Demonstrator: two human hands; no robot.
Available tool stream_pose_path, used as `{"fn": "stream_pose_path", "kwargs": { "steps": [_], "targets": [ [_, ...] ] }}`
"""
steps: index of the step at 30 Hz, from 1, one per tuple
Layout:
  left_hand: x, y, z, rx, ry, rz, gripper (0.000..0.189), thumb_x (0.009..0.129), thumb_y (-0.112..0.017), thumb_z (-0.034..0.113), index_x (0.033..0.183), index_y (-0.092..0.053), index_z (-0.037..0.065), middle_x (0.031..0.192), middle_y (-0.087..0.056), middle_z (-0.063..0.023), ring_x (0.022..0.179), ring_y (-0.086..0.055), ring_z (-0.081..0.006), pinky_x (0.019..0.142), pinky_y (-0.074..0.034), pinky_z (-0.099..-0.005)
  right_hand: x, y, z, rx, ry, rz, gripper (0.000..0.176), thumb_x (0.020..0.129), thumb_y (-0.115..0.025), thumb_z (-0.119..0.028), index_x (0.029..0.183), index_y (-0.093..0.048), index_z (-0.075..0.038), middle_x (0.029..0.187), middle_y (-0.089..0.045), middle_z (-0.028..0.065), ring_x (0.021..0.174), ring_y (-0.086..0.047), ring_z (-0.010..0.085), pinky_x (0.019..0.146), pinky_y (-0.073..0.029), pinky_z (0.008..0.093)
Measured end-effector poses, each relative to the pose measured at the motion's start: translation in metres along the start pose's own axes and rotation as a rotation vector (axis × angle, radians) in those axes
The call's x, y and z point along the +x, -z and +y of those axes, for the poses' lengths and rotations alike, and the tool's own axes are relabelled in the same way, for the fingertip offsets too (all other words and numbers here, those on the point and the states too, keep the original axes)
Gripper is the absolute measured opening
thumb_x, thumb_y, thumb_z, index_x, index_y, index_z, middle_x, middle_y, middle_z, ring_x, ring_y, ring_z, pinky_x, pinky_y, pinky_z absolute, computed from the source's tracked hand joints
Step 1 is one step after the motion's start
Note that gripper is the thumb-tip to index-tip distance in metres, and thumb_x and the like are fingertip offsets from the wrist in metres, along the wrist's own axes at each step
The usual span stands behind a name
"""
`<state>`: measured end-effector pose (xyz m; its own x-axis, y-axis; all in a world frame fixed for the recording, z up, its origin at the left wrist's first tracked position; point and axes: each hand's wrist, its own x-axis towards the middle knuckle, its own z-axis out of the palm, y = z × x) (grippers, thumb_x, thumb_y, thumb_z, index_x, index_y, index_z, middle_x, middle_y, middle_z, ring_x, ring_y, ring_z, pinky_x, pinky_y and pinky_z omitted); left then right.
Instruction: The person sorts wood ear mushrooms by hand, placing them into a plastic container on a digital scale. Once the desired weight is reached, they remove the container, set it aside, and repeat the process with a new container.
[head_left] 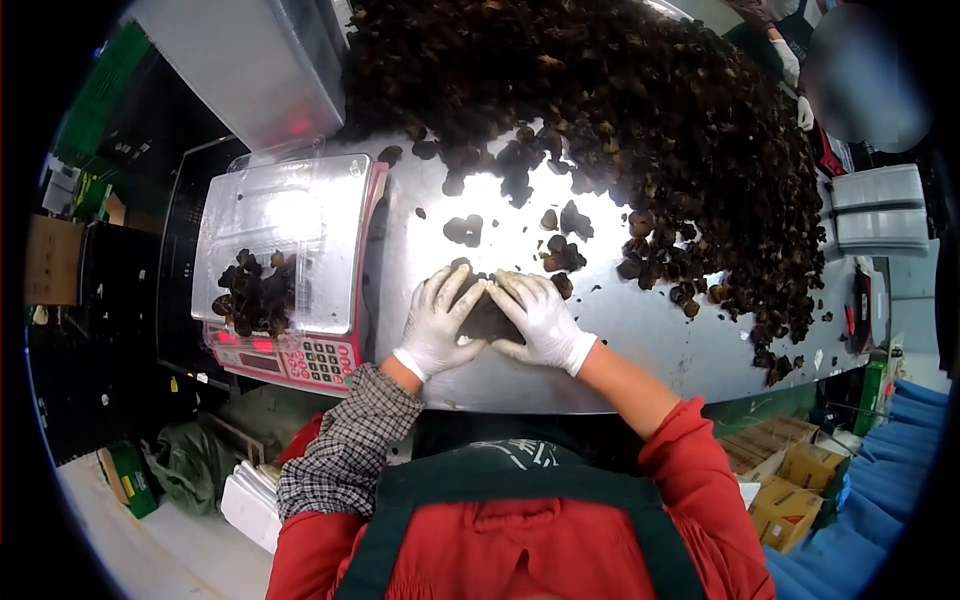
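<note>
My left hand (437,318) and my right hand (540,318), both in white gloves, meet at the fingertips near the front of the metal table. Between them, cupped by curved fingers, sits a dark clump of dried mushroom pieces (488,318), partly hidden by the gloves. Just beyond my fingers lie loose dark brown mushroom pieces (562,256). To the left, a clear plastic tray (225,215) rests on a digital scale (325,362) with a red-trimmed keypad. A small heap of mushroom pieces (258,295) lies in that tray.
A large mushroom heap (640,90) covers the back and right of the metal table (620,370). A tall pale bin (235,60) stands behind the scale. White trays (880,210) are stacked at right. A co-worker's gloved hand (787,62) shows far right. Cardboard boxes (785,510) are lower right.
</note>
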<state>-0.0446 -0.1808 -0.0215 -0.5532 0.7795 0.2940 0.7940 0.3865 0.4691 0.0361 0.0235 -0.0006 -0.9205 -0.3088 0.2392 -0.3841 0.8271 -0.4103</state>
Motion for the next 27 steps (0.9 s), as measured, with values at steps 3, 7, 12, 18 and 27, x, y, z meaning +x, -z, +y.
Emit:
{"fn": "stream_pose_path", "kwargs": {
  "steps": [3, 7, 12, 18, 27],
  "targets": [
    [0.016, -0.009, -0.006, 0.001, 0.097, 0.017, 0.072, 0.061, -0.073, 0.024, 0.129, -0.051, 0.013, 0.133, -0.046, -0.0126, 0.116, -0.048, -0.0308, 0.098, -0.04, -0.043, 0.015, -0.007, 0.01, -0.001, -0.095, 0.012, 0.074, 0.064, -0.072, -0.023, 0.129, -0.046, 0.0, 0.123, -0.053, 0.019, 0.109, -0.053, 0.0348, 0.094, -0.043, 0.0452],
    [0.08, 0.025, -0.003, -0.317, 0.513, -0.119, 0.059, 0.069, -0.068, 0.018, 0.126, -0.054, 0.008, 0.12, -0.057, -0.0152, 0.106, -0.057, -0.0328, 0.094, -0.046, -0.0376, 0.072, 0.022, 0.027, 0.334, -0.467, -0.175, 0.067, 0.073, -0.06, -0.012, 0.137, -0.042, -0.006, 0.12, -0.059, 0.02, 0.106, -0.06, 0.0309, 0.094, -0.048, 0.0366],
    [0.109, 0.091, 0.019, -0.925, 0.612, 0.016, 0.048, 0.075, -0.061, 0.006, 0.121, -0.056, -0.003, 0.097, -0.065, -0.0096, 0.077, -0.063, -0.0126, 0.067, -0.053, -0.0235, 0.108, 0.098, 0.007, 0.617, -0.406, -0.084, 0.062, 0.075, -0.06, -0.008, 0.135, -0.045, -0.003, 0.111, -0.063, 0.0154, 0.09, -0.063, 0.0179, 0.08, -0.051, 0.0288],
    [0.066, 0.195, 0.028, -0.709, 0.425, 0.27, 0.043, 0.076, -0.062, 0.003, 0.118, -0.058, -0.004, 0.093, -0.065, -0.005, 0.079, -0.061, -0.0097, 0.073, -0.052, -0.0244, 0.162, 0.121, -0.077, 0.678, -0.16, 0.064, 0.061, 0.073, -0.061, -0.006, 0.133, -0.048, -0.003, 0.112, -0.063, 0.0186, 0.088, -0.066, 0.0207, 0.078, -0.054, 0.03],
    [-0.053, 0.28, -0.076, -0.638, 0.444, 0.269, 0.048, 0.077, -0.058, -0.002, 0.124, -0.052, -0.005, 0.106, -0.065, -0.0104, 0.099, -0.062, -0.0166, 0.09, -0.048, -0.0284, 0.256, 0.017, -0.189, 0.357, 0.092, 0.101, 0.062, 0.075, -0.064, -0.016, 0.132, -0.044, -0.001, 0.112, -0.059, 0.0207, 0.1, -0.06, 0.035, 0.088, -0.049, 0.0385]
  ]
}}
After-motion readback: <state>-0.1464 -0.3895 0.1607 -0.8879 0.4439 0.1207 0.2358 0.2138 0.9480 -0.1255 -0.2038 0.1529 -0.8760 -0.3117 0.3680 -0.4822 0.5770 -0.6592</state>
